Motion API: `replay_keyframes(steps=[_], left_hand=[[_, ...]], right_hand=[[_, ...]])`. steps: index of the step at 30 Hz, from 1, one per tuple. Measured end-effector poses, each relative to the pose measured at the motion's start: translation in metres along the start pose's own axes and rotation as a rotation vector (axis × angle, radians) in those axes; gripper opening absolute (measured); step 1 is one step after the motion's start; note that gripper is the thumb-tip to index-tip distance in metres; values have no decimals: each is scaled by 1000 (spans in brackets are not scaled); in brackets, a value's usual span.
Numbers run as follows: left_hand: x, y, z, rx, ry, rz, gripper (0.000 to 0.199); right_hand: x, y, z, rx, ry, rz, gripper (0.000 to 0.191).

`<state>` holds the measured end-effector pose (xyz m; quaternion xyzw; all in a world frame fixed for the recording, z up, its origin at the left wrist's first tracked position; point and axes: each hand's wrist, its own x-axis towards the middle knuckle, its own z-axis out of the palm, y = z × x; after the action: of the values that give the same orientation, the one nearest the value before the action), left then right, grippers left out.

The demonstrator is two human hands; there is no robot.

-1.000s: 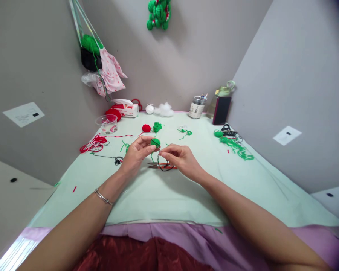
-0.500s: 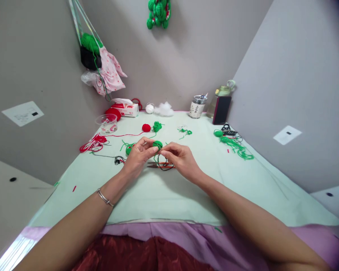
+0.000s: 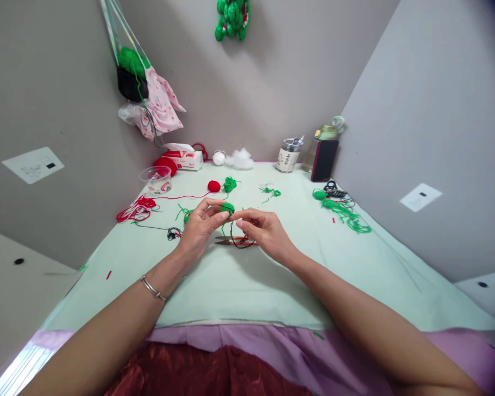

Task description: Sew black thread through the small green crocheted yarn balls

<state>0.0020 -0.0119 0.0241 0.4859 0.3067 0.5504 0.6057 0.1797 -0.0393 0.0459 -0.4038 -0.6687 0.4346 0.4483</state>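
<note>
the small green yarn piece [image 3: 227,208] sits up between the two hands, just above the middle of the tabletop [image 3: 214,297], at the tips of the left hand [image 3: 198,226]. that hand is the nearer one: its thumb and forefinger are closed around the piece from the left, the thumb on the near side. the right hand [image 3: 266,230] comes in from the other side, its forefinger reaching left to the piece's lower right edge, touching it or almost so. its fingers are bunched, thumb and forefinger only slightly parted; whether they pinch anything, such as a needle or the strand, one cannot tell.

seen from the right fingertips, then, the piece lies to the left and a little farther from the person. it looks roundish, with no clear long axis; part of it is hidden by the left fingers. a dark band slants along its lower side, toward the right hand. black yarn [image 3: 232,235] hangs in a loop beneath the right fingers, in front of the scissors [image 3: 223,241], which lie crosswise on the tabletop, blades pointing left, handles partly behind the right hand.
</note>
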Motion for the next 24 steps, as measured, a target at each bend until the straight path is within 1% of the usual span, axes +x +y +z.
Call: replay_keyframes(steps=[2,5,9,14,17,21,24], left_hand=[[0,1,2,-22,1,-8,31],[0,2,5,-71,4,-27,32],[-2,2,8,-109,15,-48,31],[-4,0,8,-128,9,-63,32],[-4,0,9,-125,24,-60,31],[-3,0,8,-85,49,-45,34],[-3,-5,8,-44,36,-28,32]], right_hand=[[0,1,1,23,7,14,26],[1,4,5,48,50,8,26],[1,7,9,64,98,-26,22],[2,10,10,19,157,-78,21],[4,11,9,28,156,-37,25],[7,13,5,68,107,61,33],[8,13,5,50,114,60,30]])
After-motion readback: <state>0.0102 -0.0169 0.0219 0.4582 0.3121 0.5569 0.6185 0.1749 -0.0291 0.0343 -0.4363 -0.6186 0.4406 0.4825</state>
